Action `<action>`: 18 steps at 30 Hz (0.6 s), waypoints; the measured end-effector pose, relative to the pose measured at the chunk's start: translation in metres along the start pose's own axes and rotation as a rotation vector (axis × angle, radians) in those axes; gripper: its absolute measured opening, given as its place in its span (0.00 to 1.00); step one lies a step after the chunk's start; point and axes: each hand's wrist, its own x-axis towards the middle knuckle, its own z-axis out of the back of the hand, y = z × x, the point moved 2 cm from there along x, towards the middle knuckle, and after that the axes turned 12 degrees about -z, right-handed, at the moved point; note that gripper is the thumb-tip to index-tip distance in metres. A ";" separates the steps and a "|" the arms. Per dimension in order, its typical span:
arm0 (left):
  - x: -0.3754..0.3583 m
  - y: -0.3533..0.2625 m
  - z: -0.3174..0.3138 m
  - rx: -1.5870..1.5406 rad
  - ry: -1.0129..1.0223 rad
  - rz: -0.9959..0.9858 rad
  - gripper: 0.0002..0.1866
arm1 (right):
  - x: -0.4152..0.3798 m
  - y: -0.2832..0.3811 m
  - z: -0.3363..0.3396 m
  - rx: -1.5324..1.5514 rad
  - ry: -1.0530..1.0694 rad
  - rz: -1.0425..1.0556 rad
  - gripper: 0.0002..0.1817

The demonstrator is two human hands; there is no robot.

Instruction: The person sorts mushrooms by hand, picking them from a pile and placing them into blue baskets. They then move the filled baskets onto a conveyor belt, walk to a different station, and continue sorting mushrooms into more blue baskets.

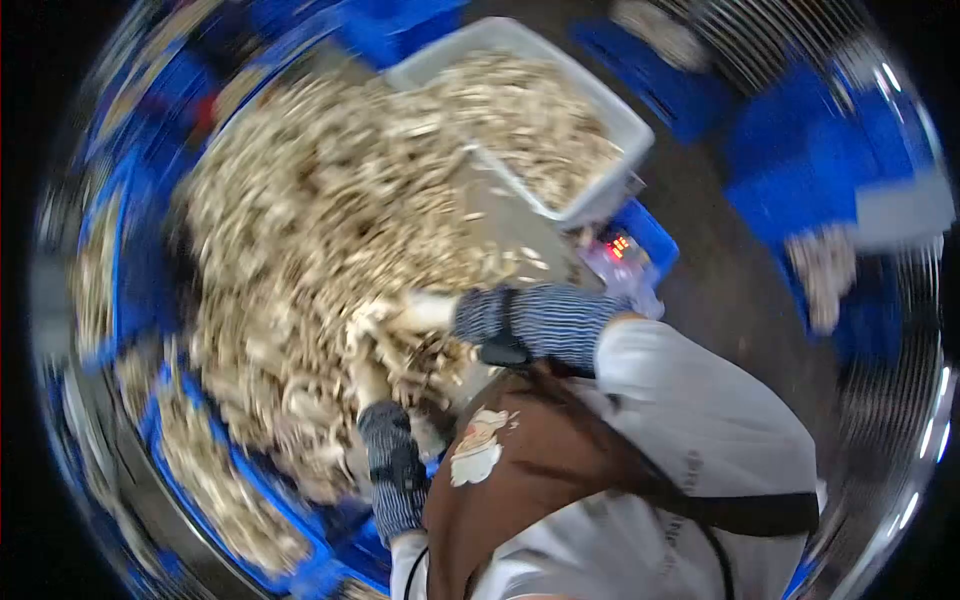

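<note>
A large heap of pale, cream-coloured strips [290, 220], which look like mushroom pieces, covers the work surface. My right hand [385, 318] reaches in from the right, in a pale glove with a striped sleeve cover above it. Close below it, my left hand [366, 368] comes up from the bottom with a similar cover. Both hands are low over the near part of the heap, close together and touching the pieces. Motion blur and the matching colour hide the fingers, so whether they grip anything cannot be told.
A white tub [630, 130] full of similar pieces stands at the upper right of the heap. Beside it is a red lit display [619, 246], partly under clear plastic. Blue crates [225, 450] with more pieces line the left, and other blue crates [800, 150] stand across the floor.
</note>
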 end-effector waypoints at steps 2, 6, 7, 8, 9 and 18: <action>0.006 0.014 -0.008 -0.056 -0.084 -0.069 0.22 | 0.018 -0.009 -0.013 0.073 -0.182 0.150 0.48; 0.035 0.012 0.001 0.174 0.052 -0.128 0.20 | -0.011 -0.019 0.019 0.404 -0.100 0.049 0.28; 0.012 -0.014 -0.024 0.168 0.019 -0.040 0.20 | -0.019 -0.019 0.020 0.550 -0.201 0.051 0.20; 0.002 -0.026 -0.040 0.182 -0.060 -0.009 0.20 | -0.028 -0.023 0.022 0.566 -0.177 0.050 0.26; -0.002 -0.031 -0.049 0.190 -0.139 0.022 0.20 | -0.034 -0.027 0.025 0.576 -0.154 0.048 0.32; 0.010 -0.026 -0.048 0.347 0.247 -0.431 0.27 | -0.028 -0.037 0.042 0.102 -0.492 0.347 0.22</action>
